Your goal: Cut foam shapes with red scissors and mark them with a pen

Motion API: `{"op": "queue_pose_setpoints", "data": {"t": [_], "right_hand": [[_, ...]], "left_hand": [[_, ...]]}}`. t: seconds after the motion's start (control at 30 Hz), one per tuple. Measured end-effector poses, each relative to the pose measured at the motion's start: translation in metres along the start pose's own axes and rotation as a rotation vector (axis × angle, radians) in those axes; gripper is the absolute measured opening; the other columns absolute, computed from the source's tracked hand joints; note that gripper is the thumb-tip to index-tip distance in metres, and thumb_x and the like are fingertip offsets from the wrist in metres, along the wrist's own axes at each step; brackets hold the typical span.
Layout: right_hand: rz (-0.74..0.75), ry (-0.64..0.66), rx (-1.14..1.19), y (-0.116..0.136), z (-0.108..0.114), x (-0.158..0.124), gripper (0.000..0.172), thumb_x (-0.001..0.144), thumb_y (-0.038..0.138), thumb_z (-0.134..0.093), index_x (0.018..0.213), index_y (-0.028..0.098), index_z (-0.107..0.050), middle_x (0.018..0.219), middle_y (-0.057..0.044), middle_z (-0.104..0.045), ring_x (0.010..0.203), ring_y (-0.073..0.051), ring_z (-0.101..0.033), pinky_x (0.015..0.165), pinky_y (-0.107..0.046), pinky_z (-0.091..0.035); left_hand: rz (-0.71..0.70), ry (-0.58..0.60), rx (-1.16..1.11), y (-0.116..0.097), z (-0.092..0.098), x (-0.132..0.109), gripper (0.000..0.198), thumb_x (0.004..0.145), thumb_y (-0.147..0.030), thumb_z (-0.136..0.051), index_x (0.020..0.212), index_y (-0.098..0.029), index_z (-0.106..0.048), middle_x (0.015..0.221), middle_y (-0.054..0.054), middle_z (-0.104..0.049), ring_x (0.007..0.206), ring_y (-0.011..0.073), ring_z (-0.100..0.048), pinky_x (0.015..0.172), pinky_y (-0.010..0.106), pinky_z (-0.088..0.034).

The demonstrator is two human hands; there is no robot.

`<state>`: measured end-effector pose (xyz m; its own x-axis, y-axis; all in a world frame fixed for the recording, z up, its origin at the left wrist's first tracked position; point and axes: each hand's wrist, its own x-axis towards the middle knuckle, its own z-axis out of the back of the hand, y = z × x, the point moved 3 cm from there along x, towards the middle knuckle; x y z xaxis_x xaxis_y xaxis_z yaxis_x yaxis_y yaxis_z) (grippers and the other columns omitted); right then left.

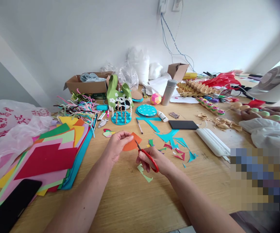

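Note:
My left hand [117, 144] pinches a small piece of orange paper [129, 146] by its upper left part, above the middle of the table. Red-handled scissors [150, 158] are in my right hand [151, 159], with fingers through the loops. Their blades meet the right edge of the orange paper. Below my right hand lies a light green paper scrap [145, 174]. Small cut shapes in green, pink and yellow [108, 132] rest just beyond my left hand. Blue paper offcuts [169, 136] and red scraps [179, 154] are scattered to the right.
Colored paper sheets [46, 160] and a black phone [13, 204] lie at left. Behind stand a blue disc with twisted posts [121, 118], a panda bag [120, 97], a grey bottle [169, 92] and a glue bottle [162, 116]. Another person's hand [271, 113] is at right, near a white power strip [212, 142].

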<state>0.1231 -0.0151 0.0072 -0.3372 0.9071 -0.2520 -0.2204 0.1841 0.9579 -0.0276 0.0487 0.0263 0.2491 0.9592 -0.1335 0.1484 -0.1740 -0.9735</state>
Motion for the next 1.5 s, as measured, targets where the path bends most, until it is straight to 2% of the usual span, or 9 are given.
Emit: {"op": "queue_pose_setpoints", "data": {"t": [0.17, 0.33, 0.47, 0.53, 0.67, 0.8, 1.03, 1.23, 1.5], "right_hand": [[0.049, -0.038, 0.050, -0.0001, 0.0015, 0.0012, 0.068, 0.074, 0.078, -0.048, 0.072, 0.012, -0.062, 0.048, 0.001, -0.053, 0.039, -0.008, -0.047, 0.039, -0.020, -0.031], [0.094, -0.016, 0.065, -0.0017, 0.0014, 0.0020, 0.068, 0.078, 0.077, -0.044, 0.069, 0.012, -0.061, 0.049, 0.000, -0.054, 0.039, -0.007, -0.045, 0.041, -0.021, -0.030], [0.119, 0.001, 0.040, -0.0016, 0.0014, 0.0019, 0.069, 0.077, 0.079, -0.042, 0.056, 0.014, -0.054, 0.047, -0.001, -0.053, 0.038, -0.007, -0.043, 0.041, -0.022, -0.029], [0.124, 0.012, 0.051, -0.0008, 0.0011, 0.0018, 0.070, 0.075, 0.080, -0.044, 0.058, 0.013, -0.056, 0.048, -0.001, -0.053, 0.038, -0.007, -0.044, 0.042, -0.022, -0.029], [0.124, 0.046, 0.097, 0.0006, -0.0003, 0.0013, 0.073, 0.071, 0.082, -0.046, 0.072, 0.011, -0.063, 0.052, -0.001, -0.056, 0.040, -0.008, -0.046, 0.041, -0.022, -0.030], [0.119, 0.049, 0.076, 0.0000, -0.0002, 0.0004, 0.074, 0.072, 0.082, -0.046, 0.074, 0.010, -0.064, 0.053, -0.002, -0.057, 0.041, -0.009, -0.048, 0.042, -0.022, -0.031], [0.113, 0.038, 0.074, 0.0007, 0.0003, -0.0006, 0.076, 0.070, 0.084, -0.046, 0.073, 0.010, -0.064, 0.052, -0.001, -0.056, 0.040, -0.009, -0.048, 0.041, -0.022, -0.031], [0.154, 0.092, 0.141, -0.0010, -0.0006, 0.0000, 0.073, 0.073, 0.080, -0.048, 0.073, 0.009, -0.065, 0.049, 0.000, -0.054, 0.039, -0.008, -0.047, 0.042, -0.021, -0.030], [0.144, 0.095, 0.157, -0.0033, 0.0006, 0.0008, 0.077, 0.069, 0.082, -0.050, 0.075, 0.007, -0.067, 0.051, -0.001, -0.054, 0.040, -0.008, -0.047, 0.041, -0.021, -0.029]], "left_hand": [[0.099, 0.021, -0.080, -0.0018, -0.0016, -0.0025, 0.039, 0.050, -0.028, -0.084, 0.077, -0.014, -0.060, 0.075, 0.004, -0.070, 0.066, 0.0147, -0.064, 0.064, 0.027, -0.049], [0.129, 0.114, -0.042, -0.0010, -0.0044, -0.0038, 0.045, 0.049, -0.027, -0.085, 0.084, -0.013, -0.061, 0.081, 0.008, -0.072, 0.070, 0.0177, -0.066, 0.064, 0.029, -0.051], [0.140, 0.184, 0.045, 0.0020, -0.0038, -0.0035, 0.034, 0.056, -0.031, -0.081, 0.078, -0.010, -0.067, 0.077, 0.006, -0.069, 0.064, 0.0126, -0.061, 0.061, 0.025, -0.048], [0.151, 0.183, 0.053, 0.0033, -0.0022, -0.0027, 0.030, 0.058, -0.031, -0.080, 0.077, -0.010, -0.069, 0.073, 0.004, -0.067, 0.059, 0.0092, -0.058, 0.059, 0.023, -0.046], [0.157, 0.147, 0.029, 0.0050, 0.0004, -0.0001, 0.027, 0.058, -0.028, -0.080, 0.076, -0.011, -0.069, 0.061, -0.001, -0.059, 0.048, 0.0042, -0.048, 0.047, 0.017, -0.036], [0.145, 0.133, -0.005, 0.0055, -0.0008, 0.0012, 0.026, 0.056, -0.027, -0.082, 0.070, -0.012, -0.066, 0.054, -0.004, -0.053, 0.043, 0.0032, -0.042, 0.038, 0.016, -0.024], [0.164, 0.125, -0.051, 0.0015, -0.0032, -0.0024, 0.029, 0.056, -0.028, -0.082, 0.072, -0.011, -0.065, 0.056, -0.002, -0.057, 0.044, 0.0039, -0.047, 0.039, 0.015, -0.031], [0.218, 0.122, -0.116, -0.0004, -0.0048, -0.0018, 0.027, 0.057, -0.025, -0.082, 0.072, -0.011, -0.065, 0.054, -0.003, -0.057, 0.043, 0.0038, -0.049, 0.036, 0.014, -0.029], [0.216, 0.148, -0.085, -0.0008, -0.0085, -0.0059, 0.022, 0.062, -0.023, -0.077, 0.076, -0.010, -0.066, 0.059, 0.002, -0.063, 0.045, 0.0072, -0.055, 0.038, 0.015, -0.039]]}}
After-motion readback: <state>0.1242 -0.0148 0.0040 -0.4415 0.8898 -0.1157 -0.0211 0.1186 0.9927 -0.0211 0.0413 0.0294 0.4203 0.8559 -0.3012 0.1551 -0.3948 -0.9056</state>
